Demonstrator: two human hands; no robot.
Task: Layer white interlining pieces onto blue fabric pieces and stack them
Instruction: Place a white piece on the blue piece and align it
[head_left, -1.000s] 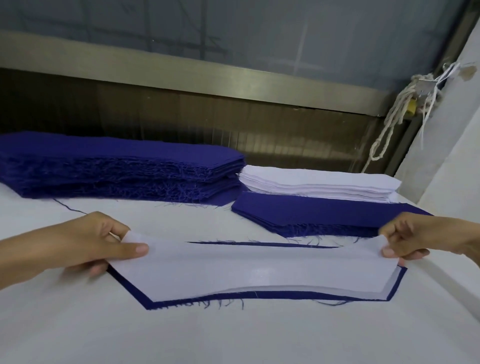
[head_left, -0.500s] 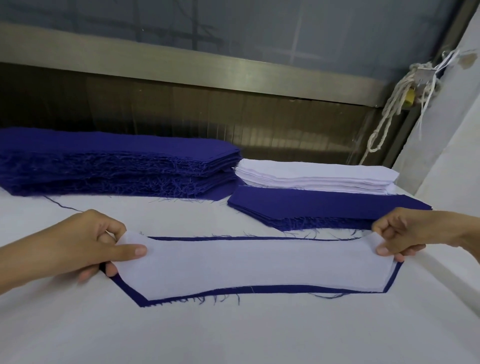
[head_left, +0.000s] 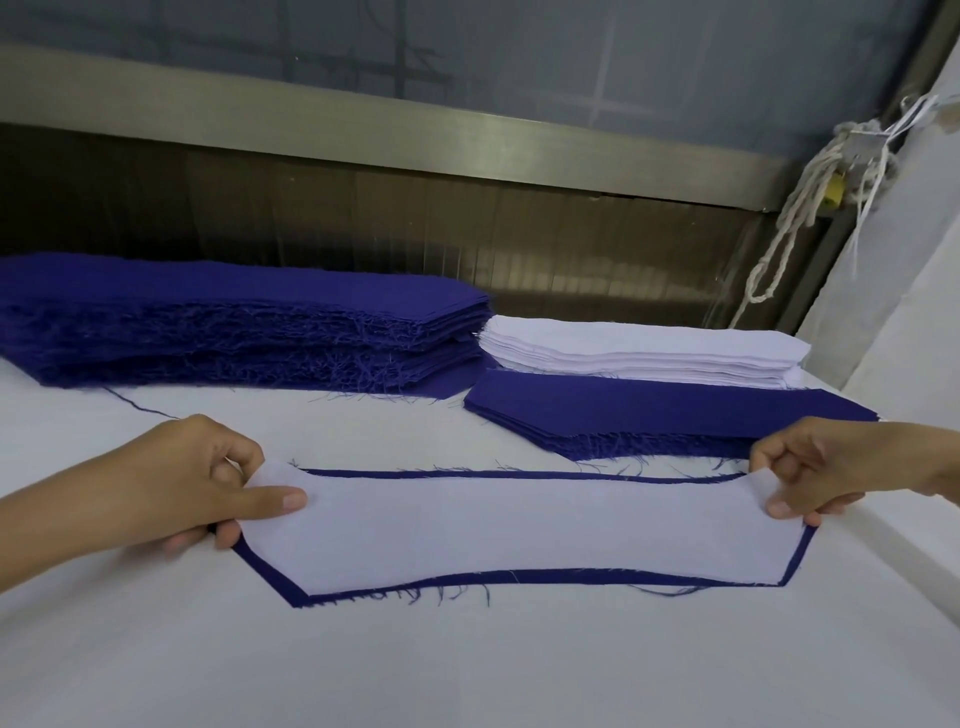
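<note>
I see a white cloth-covered table (head_left: 467, 665) carrying a tall stack of frayed blue fabric pieces (head_left: 234, 322) far left. A lower blue stack (head_left: 649, 410) sits far right, and a single blue piece (head_left: 267, 576) lies nearest me.

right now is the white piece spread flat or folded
Spread flat: the white interlining piece lies unfolded on the blue fabric piece, blue edge showing.

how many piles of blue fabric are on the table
2. A tall blue pile at back left, running off frame; a low blue pile at right, before the white pile. A single blue piece also lies under the held interlining.
</note>
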